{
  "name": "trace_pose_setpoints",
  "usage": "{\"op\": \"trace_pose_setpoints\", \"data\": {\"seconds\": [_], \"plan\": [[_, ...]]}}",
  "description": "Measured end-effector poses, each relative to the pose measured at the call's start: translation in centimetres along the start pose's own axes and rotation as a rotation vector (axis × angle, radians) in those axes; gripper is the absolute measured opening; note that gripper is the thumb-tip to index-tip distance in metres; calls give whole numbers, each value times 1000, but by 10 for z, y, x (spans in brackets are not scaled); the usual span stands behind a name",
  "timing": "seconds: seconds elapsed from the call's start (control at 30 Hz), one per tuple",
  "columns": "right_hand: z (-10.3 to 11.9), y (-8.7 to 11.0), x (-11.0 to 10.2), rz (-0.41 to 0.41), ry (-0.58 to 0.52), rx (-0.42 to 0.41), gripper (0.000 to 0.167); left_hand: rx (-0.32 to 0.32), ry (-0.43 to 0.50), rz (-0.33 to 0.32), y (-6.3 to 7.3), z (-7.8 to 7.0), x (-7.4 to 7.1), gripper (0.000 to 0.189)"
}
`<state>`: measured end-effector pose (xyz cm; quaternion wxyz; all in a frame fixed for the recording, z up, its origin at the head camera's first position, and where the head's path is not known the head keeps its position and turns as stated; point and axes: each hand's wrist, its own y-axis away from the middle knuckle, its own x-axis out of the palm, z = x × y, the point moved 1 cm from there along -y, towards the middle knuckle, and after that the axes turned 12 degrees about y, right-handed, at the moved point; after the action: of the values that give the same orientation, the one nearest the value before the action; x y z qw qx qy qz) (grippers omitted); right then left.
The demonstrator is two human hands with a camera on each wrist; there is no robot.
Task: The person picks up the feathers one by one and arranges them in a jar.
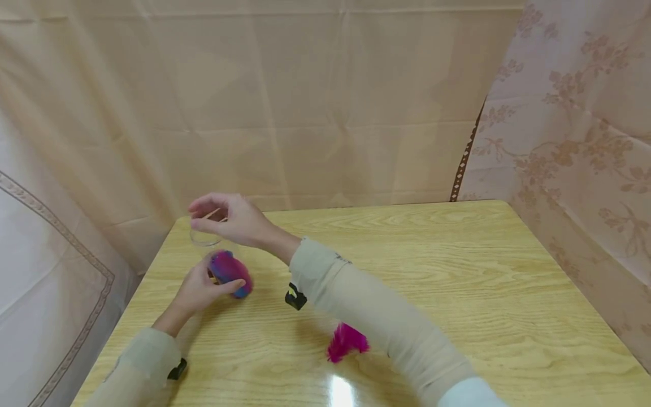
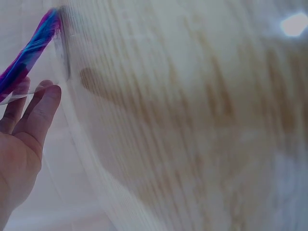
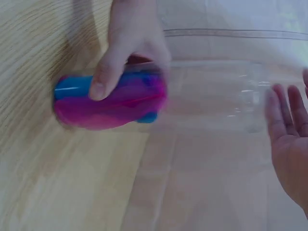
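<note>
A clear jar [image 3: 211, 96] holds blue and magenta feathers [image 3: 113, 101] in its lower part. My left hand [image 1: 195, 288] grips the jar low down; its thumb lies across the feathered part in the right wrist view. Its fingers [image 2: 41, 115] appear behind the jar in the left wrist view. At the jar's rim [image 1: 205, 243] hovers my right hand [image 1: 236, 217], its fingers loosely bent in the head view. The right wrist view shows those fingers [image 3: 276, 115] beside the jar's far end, and I cannot tell whether they touch it.
More magenta feathers [image 1: 347, 342] lie on the wooden table [image 1: 483, 294], partly hidden by the right sleeve [image 1: 376, 305]. Beige curtains [image 1: 305, 102] hang behind the table's far edge, and patterned cloth [image 1: 585, 141] hangs on the right.
</note>
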<state>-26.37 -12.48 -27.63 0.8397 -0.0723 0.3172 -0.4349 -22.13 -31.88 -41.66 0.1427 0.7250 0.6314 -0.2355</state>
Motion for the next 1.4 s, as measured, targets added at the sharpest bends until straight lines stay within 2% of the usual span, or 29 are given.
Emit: {"op": "trace_pose_setpoints", "data": {"seconds": [0.17, 0.3, 0.4, 0.5, 0.57, 0.63, 0.7, 0.77, 1.0, 1.2, 1.4], "plan": [[11, 10, -15, 136, 56, -128, 32, 14, 16, -4, 3, 2, -4, 86], [13, 34, -33, 287, 188, -201, 41, 38, 7, -7, 4, 2, -6, 83], [8, 62, -48, 409, 402, -238, 47, 32, 1, -13, 5, 4, -4, 83], [-2, 94, -61, 527, 704, -236, 53, 20, 4, -10, 4, 5, -2, 83], [-10, 114, -69, 602, 870, -180, 59, 21, 4, -10, 3, 5, 0, 84], [-20, 133, -76, 651, 966, -82, 62, 22, 11, -11, 2, 4, 0, 85], [-31, 149, -82, 654, 985, 34, 60, 21, 18, -10, 1, 4, 0, 84], [-43, 162, -87, 624, 964, 129, 56, 15, 21, -8, 1, 4, -1, 84], [-77, 196, -90, 536, 804, 358, 51, 1, 26, -4, 0, 4, -3, 85], [-99, 209, -82, 466, 761, 447, 40, -5, 33, 4, 0, 5, -3, 86], [-110, 212, -73, 383, 783, 460, 34, -17, 33, 0, -2, 7, -2, 89]]}}
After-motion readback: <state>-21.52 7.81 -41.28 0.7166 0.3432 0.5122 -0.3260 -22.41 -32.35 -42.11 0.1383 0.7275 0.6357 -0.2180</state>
